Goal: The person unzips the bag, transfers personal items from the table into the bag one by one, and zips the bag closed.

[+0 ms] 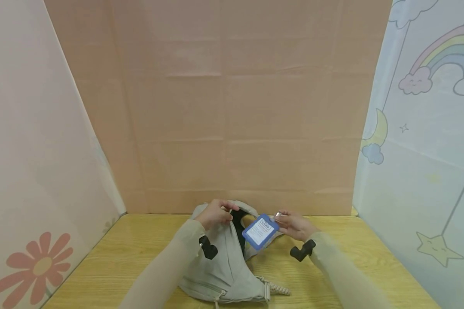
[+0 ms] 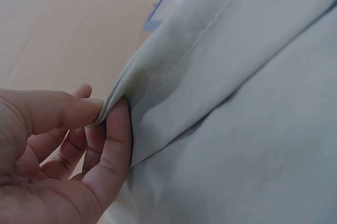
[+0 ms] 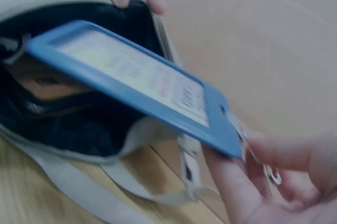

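A pale grey-beige fabric bag (image 1: pixel 214 262) lies on the table with its zipped main opening spread, showing a dark lining (image 3: pixel 79 134). My left hand (image 1: pixel 216 213) pinches the zippered edge of that opening between thumb and fingers, plain in the left wrist view, where the bag's outer cloth (image 2: pixel 237 108) fills the right side. By its metal clip, my right hand (image 1: pixel 294 225) holds a blue-framed card holder (image 1: pixel 261 232) with a white printed card. The holder hangs tilted beside the opening and overlaps it in the right wrist view. Inside the bag a brownish item (image 3: pixel 52 84) shows.
The wooden table (image 1: pixel 317 279) carries the bag. Its strap (image 3: pixel 84 192) trails over the tabletop, and a braided cord (image 1: pixel 279 289) sticks out at the front. A tan panel (image 1: pixel 232 107) stands behind, with patterned sheets at left and right.
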`<act>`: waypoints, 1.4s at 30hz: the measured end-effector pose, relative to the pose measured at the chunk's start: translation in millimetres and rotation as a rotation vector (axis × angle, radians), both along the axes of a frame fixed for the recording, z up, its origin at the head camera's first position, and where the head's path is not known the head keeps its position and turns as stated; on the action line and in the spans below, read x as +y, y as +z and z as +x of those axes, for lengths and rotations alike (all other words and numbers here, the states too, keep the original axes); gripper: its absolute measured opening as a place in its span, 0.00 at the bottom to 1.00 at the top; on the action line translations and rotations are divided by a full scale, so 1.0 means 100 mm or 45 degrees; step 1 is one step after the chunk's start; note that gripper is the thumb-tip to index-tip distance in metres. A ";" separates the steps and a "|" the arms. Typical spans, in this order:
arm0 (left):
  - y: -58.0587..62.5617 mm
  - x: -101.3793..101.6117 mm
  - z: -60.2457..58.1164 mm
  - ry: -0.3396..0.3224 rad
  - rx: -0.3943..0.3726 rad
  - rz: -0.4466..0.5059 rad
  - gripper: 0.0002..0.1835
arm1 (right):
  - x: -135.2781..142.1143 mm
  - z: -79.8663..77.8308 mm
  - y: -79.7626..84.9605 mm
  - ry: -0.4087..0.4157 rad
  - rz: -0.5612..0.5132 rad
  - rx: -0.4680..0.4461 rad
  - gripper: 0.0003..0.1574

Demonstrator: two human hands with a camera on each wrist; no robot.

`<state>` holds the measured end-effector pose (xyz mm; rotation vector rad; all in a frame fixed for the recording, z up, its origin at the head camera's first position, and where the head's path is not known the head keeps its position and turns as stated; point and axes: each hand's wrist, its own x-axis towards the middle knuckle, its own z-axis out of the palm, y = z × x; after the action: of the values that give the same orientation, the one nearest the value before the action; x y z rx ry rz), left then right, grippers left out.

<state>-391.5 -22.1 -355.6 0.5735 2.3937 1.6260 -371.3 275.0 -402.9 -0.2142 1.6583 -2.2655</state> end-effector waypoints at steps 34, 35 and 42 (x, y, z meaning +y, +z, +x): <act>0.02 -0.03 0.03 0.006 -0.012 -0.020 0.19 | -1.26 0.09 -0.22 0.056 0.088 -0.091 0.19; 0.02 -0.03 0.02 0.006 -0.012 -0.020 0.19 | -1.26 0.09 -0.22 0.068 0.094 -0.085 0.19; 0.03 -0.03 0.02 -0.012 -0.024 -0.007 0.19 | -1.21 0.07 -0.16 0.186 0.158 -0.071 0.28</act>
<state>-389.7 -25.5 -352.4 0.5648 2.3781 1.6130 -364.5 154.1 -418.6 -0.2320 1.6900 -2.0365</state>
